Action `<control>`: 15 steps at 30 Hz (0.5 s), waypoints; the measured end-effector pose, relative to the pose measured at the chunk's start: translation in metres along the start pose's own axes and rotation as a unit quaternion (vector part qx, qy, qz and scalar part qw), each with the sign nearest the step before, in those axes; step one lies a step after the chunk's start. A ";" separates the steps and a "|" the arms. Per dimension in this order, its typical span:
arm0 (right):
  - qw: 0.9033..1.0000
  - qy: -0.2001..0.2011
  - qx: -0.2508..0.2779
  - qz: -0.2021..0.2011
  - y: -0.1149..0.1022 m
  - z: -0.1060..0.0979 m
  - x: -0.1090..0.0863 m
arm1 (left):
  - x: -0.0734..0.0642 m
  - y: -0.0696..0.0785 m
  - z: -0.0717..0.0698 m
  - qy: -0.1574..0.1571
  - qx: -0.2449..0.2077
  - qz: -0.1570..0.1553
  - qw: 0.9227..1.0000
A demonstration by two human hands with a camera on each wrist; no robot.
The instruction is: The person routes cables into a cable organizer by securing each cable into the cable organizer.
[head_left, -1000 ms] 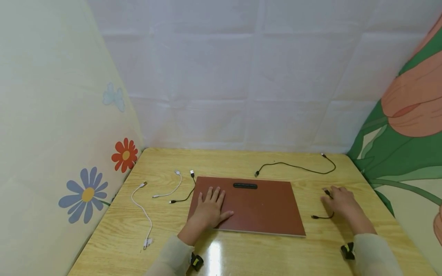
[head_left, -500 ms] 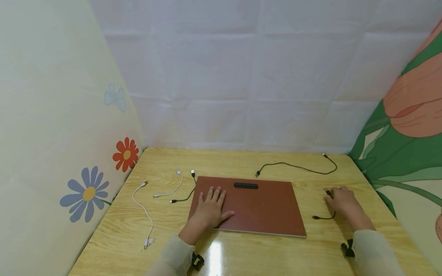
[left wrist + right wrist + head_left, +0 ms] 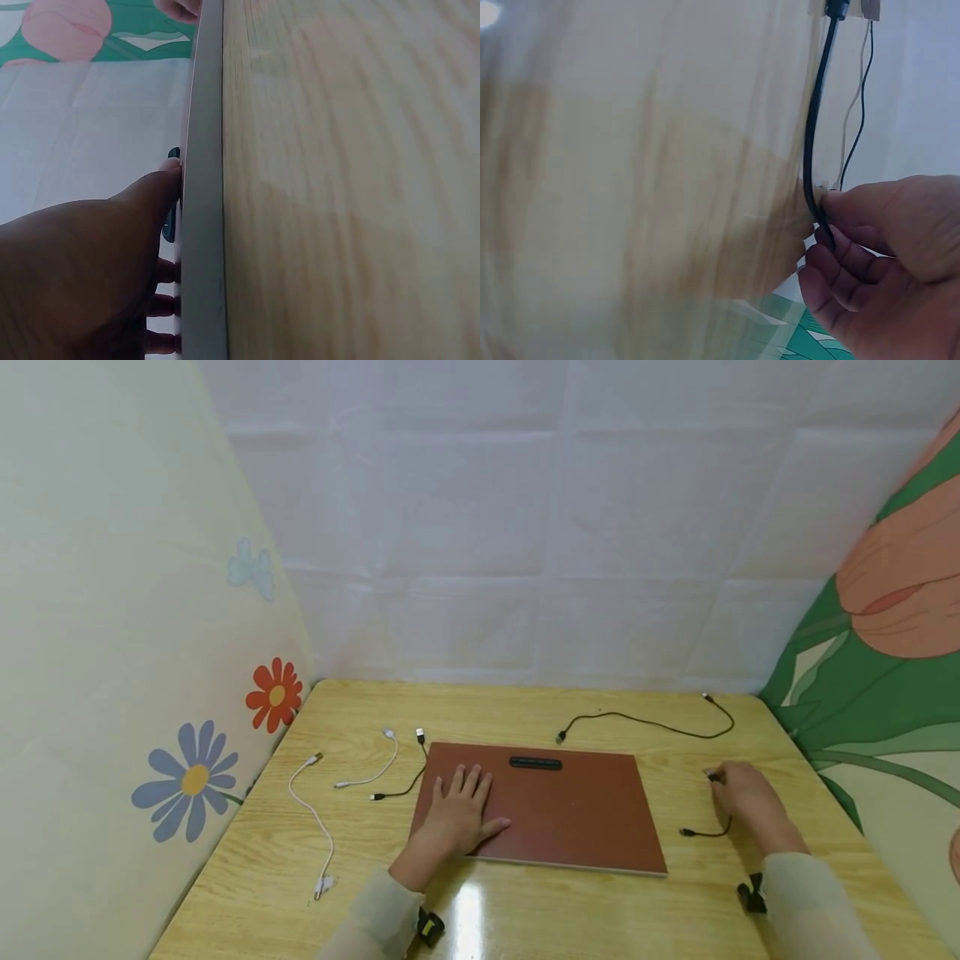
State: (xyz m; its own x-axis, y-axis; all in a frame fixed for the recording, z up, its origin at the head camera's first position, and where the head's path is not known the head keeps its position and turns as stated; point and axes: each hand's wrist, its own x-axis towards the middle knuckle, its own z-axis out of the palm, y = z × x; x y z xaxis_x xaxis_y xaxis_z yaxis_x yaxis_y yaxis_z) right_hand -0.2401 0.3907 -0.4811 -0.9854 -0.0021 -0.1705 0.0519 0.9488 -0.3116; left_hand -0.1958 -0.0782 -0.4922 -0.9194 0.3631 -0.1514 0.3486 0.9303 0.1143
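My left hand (image 3: 455,818) rests flat with spread fingers on a reddish-brown board (image 3: 573,818), which has a black bar (image 3: 536,763) near its far edge. In the left wrist view the thumb lies along the board's grey side (image 3: 204,187). To the right of the board, my right hand (image 3: 750,795) pinches a short black USB cable (image 3: 708,834) near its far plug. The other plug lies on the table towards me. In the right wrist view the cable (image 3: 815,127) runs down into the curled fingers, and its held end is partly hidden.
On the left lie a long white cable (image 3: 318,822), a short white cable (image 3: 381,770) and a short black cable (image 3: 408,787) against the board's edge. A longer black cable (image 3: 645,722) curves across the back right. Fabric walls surround the wooden table (image 3: 570,918).
My right hand's fingers have drawn in round the cable's far plug, hiding more of it. The left hand stays in place on the board. The head view has shifted slightly.
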 end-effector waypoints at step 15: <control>0.996 -0.007 0.077 0.037 0.006 -0.002 0.002 | 0.000 0.000 0.003 0.006 0.005 0.004 1.000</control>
State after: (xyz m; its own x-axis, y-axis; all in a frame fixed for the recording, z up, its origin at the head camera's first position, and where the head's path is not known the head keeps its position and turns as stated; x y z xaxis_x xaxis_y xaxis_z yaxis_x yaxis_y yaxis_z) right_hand -0.2424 0.3969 -0.4809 -0.9755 0.0608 -0.2116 0.1501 0.8867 -0.4374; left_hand -0.1952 -0.0777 -0.4956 -0.9188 0.3695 -0.1386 0.3574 0.9281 0.1049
